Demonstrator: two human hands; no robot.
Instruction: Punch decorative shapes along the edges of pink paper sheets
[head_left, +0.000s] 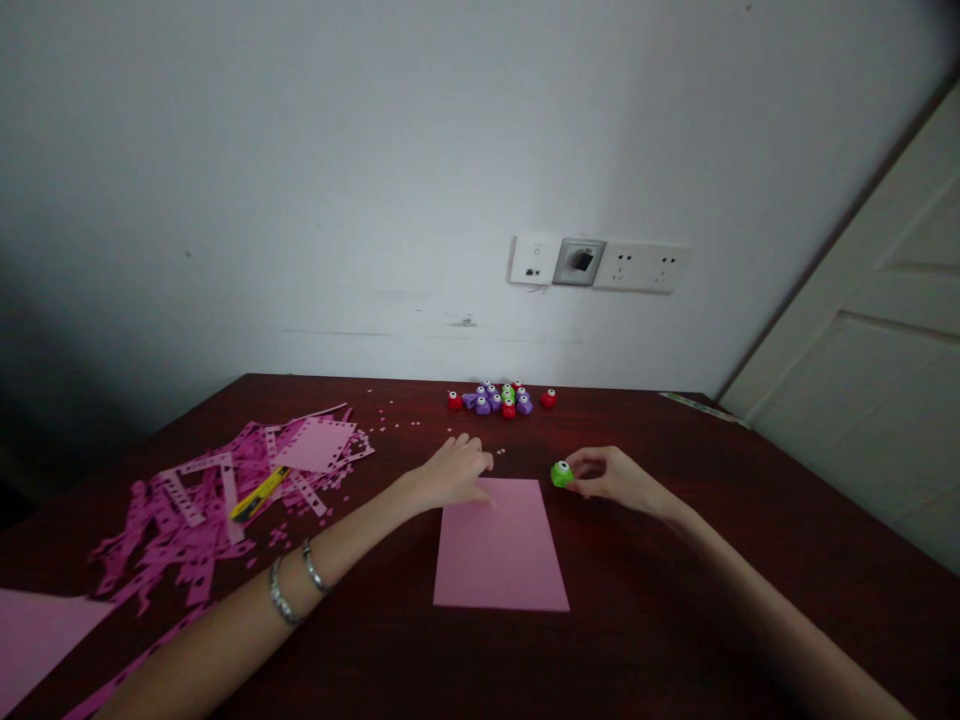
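A sheet of pink paper (501, 560) lies flat on the dark red-brown table in front of me. My left hand (454, 472) is over its upper left corner, thumb apart from the fingers; whether it presses on the sheet I cannot tell. To the right of the sheet, my right hand (611, 480) pinches a small green craft paper punch (562, 475) with a white button on top. Several more paper punches (483, 404), purple, red and green, stand grouped near the wall.
Cut pink strips full of punched holes (180, 520) are heaped at the left. A yellow utility knife (259, 494) and a smaller pink sheet (318, 444) lie on them. Another pink sheet (41, 640) is at the left edge. Wall sockets (643, 267) are above the table.
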